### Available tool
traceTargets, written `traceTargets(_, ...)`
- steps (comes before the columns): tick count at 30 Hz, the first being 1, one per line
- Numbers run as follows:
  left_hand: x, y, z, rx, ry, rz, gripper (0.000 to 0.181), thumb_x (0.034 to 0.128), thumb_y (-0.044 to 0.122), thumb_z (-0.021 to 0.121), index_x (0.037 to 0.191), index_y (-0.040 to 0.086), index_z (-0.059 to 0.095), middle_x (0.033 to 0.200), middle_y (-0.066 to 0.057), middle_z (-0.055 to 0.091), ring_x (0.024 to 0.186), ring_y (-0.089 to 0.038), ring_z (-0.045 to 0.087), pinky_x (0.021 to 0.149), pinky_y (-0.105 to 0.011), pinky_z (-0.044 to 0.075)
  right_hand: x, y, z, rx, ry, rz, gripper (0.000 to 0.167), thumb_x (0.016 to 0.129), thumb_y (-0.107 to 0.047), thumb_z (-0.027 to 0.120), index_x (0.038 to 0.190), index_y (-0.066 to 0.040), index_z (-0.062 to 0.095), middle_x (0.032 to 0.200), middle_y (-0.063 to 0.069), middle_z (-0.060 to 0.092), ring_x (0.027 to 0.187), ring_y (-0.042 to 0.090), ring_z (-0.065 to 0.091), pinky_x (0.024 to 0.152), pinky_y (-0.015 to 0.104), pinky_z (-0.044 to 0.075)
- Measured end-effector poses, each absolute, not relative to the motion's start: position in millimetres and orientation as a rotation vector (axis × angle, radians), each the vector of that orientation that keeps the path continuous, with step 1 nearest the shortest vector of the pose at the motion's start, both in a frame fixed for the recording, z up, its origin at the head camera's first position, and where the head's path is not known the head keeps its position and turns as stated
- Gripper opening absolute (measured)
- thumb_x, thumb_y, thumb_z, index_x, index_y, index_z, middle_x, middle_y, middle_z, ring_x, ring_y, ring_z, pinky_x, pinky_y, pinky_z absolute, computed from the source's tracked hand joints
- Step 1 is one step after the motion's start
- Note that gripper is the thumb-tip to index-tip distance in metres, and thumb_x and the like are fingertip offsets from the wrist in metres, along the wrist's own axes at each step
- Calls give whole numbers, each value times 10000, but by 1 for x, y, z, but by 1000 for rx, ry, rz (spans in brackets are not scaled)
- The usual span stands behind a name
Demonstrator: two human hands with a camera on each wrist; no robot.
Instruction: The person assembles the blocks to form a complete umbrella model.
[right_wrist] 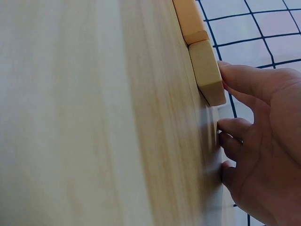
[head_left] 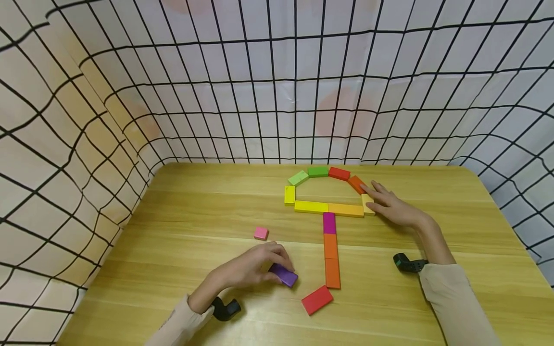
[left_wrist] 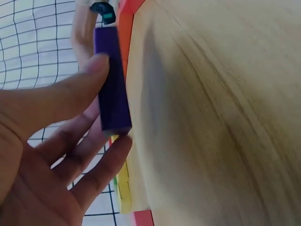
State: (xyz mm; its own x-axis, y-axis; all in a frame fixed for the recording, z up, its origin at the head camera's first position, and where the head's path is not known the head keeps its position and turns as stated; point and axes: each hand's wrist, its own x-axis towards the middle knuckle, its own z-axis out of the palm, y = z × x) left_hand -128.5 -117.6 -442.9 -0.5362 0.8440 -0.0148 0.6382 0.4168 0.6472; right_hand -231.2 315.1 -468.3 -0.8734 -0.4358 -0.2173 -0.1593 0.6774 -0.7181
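A purple block (head_left: 283, 275) is pinched between the thumb and fingers of my left hand (head_left: 258, 263), held above the table in the left wrist view. My right hand (head_left: 396, 207) reaches to the arch's right end. Its thumb lies against the tan block (right_wrist: 207, 73), and its fingertips come near the orange-red block (head_left: 357, 184). The umbrella-like outline also has a red block (head_left: 339, 173), a green block (head_left: 318, 172), a light green block (head_left: 298, 178) and a yellow block (head_left: 289, 195). A long yellow block (head_left: 311, 206) and a light orange block (head_left: 345, 210) form its base.
Below the base runs a column with a magenta block (head_left: 329, 223) above two orange blocks, the lower one (head_left: 332, 273) nearest me. A red block (head_left: 317, 300) lies angled by its foot. Left of it sits a small pink block (head_left: 261, 233). Wire mesh (head_left: 295, 110) encloses the wooden table.
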Motion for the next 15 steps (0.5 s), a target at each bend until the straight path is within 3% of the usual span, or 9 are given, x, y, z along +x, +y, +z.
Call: traceTargets(15, -123, -112, -450, 1408, 2136, 792, 266, 903, 122, 798, 1168, 132, 781, 1188, 8, 716, 1141, -48, 589, 1024, -175, 494, -232, 316, -469, -472, 2538, -1003, 660, 1116, -372, 437, 1674, -157, 157, 1725, 241, -114, 1561, 519, -173, 1149, 832, -46)
